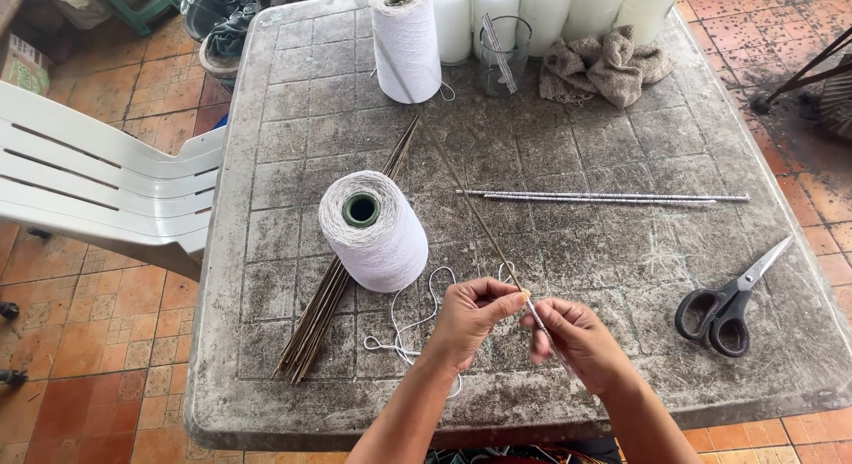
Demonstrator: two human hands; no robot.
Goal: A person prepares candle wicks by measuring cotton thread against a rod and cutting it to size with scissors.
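Note:
My left hand [470, 318] pinches a long thin stick [470, 207] near its lower end, where white thread is wound on it. My right hand [577, 340] grips the wrapped lower part of the same stick. The stick slants up and away toward an upright white thread cone [406, 43] at the table's far side. A second white thread cone [377, 229] lies on its side just left of my hands, and loose white thread [417, 326] trails from it toward my left hand.
A bundle of bare sticks [328, 295] lies under the fallen cone. Two thread-wrapped sticks [603, 197] rest to the right, black-handled scissors [732, 300] further right. A glass jar [504, 56], white candles [541, 11] and a rag [608, 65] stand at the back of the weathered table [293, 118]. White plastic chair [98, 189] at left.

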